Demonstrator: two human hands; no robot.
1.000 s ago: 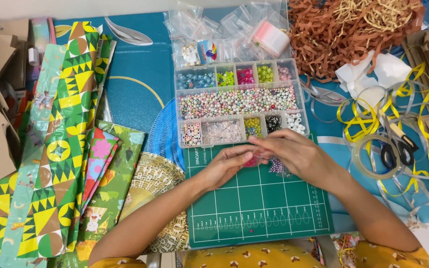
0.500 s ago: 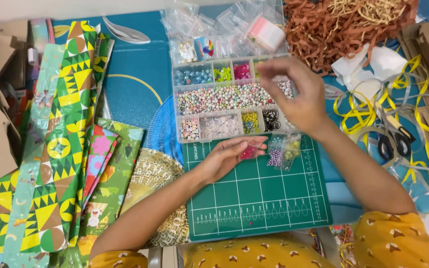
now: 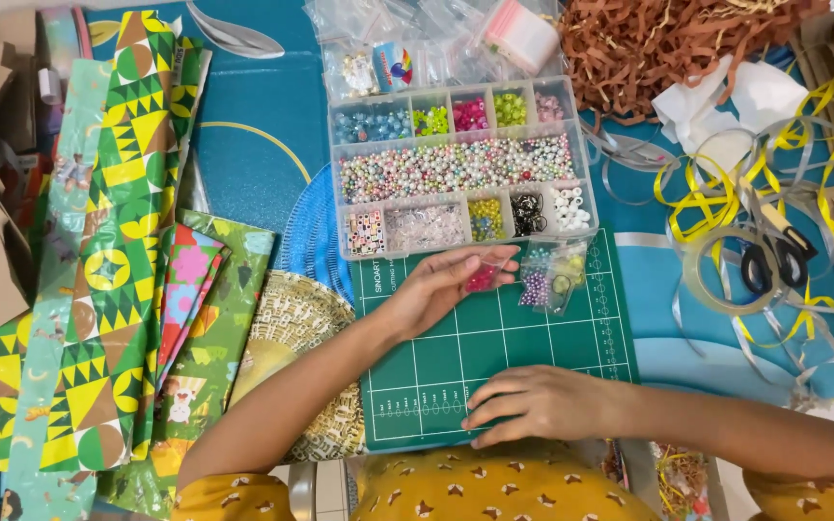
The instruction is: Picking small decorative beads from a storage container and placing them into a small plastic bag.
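My left hand lies palm up at the top of the green cutting mat and holds a small clear bag of pink beads. My right hand rests flat, fingers apart, on the mat's near edge and holds nothing. A second small clear bag of mixed beads lies on the mat just right of the left hand. Right behind the mat stands a clear compartment box filled with sorted beads.
Folded patterned wrapping papers cover the left side. Brown shredded paper and empty clear bags lie at the back. Yellow and silver ribbon, black scissors and a tape roll sit at right. A gold doily lies beside the mat.
My right hand left the bag, reached up over the bead box, then came back down onto the mat's near edge. The left hand stayed put with the pink bead bag.
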